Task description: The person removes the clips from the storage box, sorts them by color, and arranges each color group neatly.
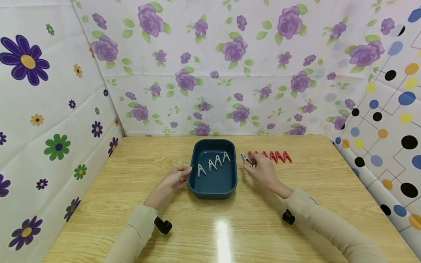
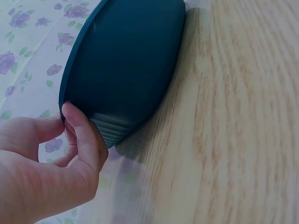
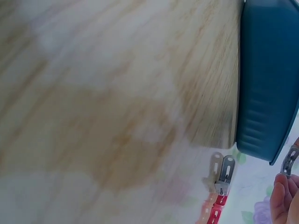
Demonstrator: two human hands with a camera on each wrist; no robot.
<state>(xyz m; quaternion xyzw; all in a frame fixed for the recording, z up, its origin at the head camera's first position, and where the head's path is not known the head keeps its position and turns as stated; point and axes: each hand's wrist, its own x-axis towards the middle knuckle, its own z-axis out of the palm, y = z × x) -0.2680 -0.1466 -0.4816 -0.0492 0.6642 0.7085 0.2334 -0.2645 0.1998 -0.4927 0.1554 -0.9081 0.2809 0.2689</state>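
Observation:
My left hand [image 1: 174, 179] grips the left rim of a dark blue rectangular tray [image 1: 213, 190]. In the left wrist view, thumb and fingers pinch the rim of that tray [image 2: 131, 51] near its ridged corner. Several grey clothespins [image 1: 217, 160] lie in a slanting row inside it. Just past the tray's right side, my right hand [image 1: 263, 170] pinches a grey clothespin [image 1: 246, 159] above the table. The right wrist view catches only part of the right hand [image 3: 284, 200] with its clothespin [image 3: 289, 161]. Another grey clothespin [image 3: 225, 171] lies on the table beside a red one [image 3: 216, 212].
A row of red clothespins [image 1: 279, 156] lies right of the tray, partly behind my right hand. The wooden table [image 1: 148, 149] meets a flowered cloth [image 1: 210, 91] at the back, with patterned cloths hanging at left and right.

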